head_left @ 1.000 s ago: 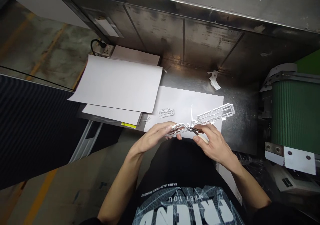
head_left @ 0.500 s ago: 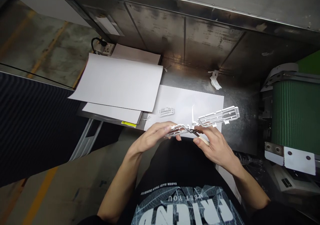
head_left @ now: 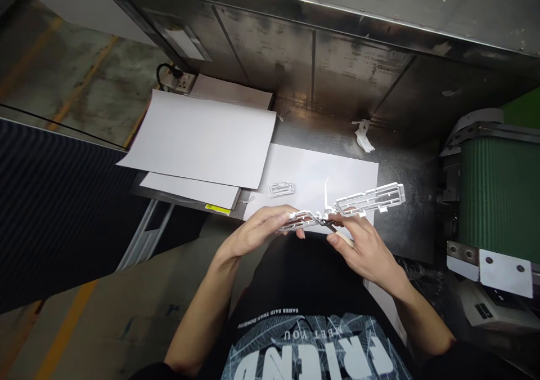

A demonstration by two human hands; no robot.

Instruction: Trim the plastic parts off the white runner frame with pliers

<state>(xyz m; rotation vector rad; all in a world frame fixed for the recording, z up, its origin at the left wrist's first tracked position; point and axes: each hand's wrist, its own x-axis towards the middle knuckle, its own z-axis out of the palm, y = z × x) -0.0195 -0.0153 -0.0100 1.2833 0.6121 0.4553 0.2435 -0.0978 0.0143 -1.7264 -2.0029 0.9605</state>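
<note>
Two hands, left hand (head_left: 262,228) clamped on a white plastic lattice (head_left: 302,221) above the near edge of a white sheet (head_left: 304,163), right hand (head_left: 365,244) closed around pale-handled pliers (head_left: 332,227) meeting the lattice, small grille (head_left: 280,189) lying on the sheet, green ribbed belt (head_left: 500,194) well right of it

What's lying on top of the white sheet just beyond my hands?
A small white slotted piece lies on that sheet. Your left hand, right hand and the raised white frames hide parts of its near side, so anything there cannot be seen.
</note>
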